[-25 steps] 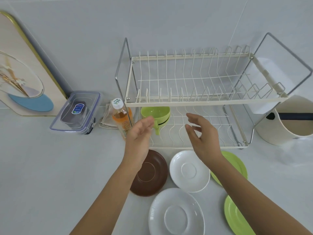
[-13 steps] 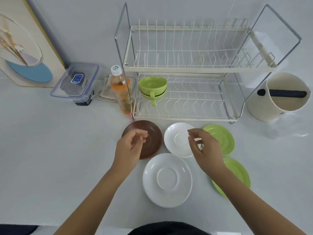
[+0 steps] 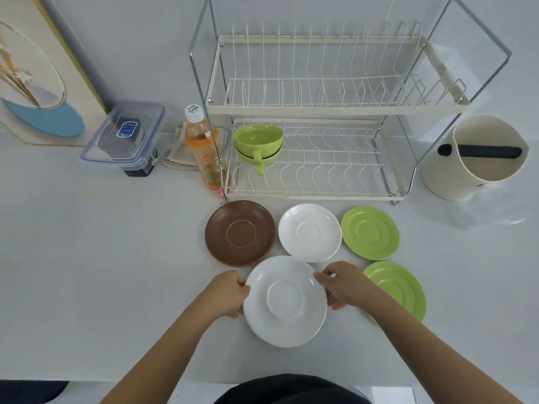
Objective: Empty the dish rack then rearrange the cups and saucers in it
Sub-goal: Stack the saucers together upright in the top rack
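Observation:
A two-tier wire dish rack [image 3: 315, 107] stands at the back of the counter. Two stacked green cups [image 3: 258, 144] sit at the left of its lower tier; the upper tier holds nothing. In front lie a brown saucer [image 3: 240, 233], a small white saucer [image 3: 309, 232] and two green saucers [image 3: 369, 232] [image 3: 398, 290]. Nearest me is a large white saucer [image 3: 285, 301]. My left hand [image 3: 229, 293] grips its left rim and my right hand [image 3: 344, 284] grips its right rim.
An orange drink bottle [image 3: 204, 147] stands just left of the rack, beside folded cloths and a clear lidded container [image 3: 125, 135]. A cream bucket [image 3: 478, 158] with a dark handle stands right of the rack. A framed picture [image 3: 35, 83] leans at the far left.
Both hands drew back from the rack's lower tier, came down past the brown and small white saucers, and closed on the rims of the large white saucer.

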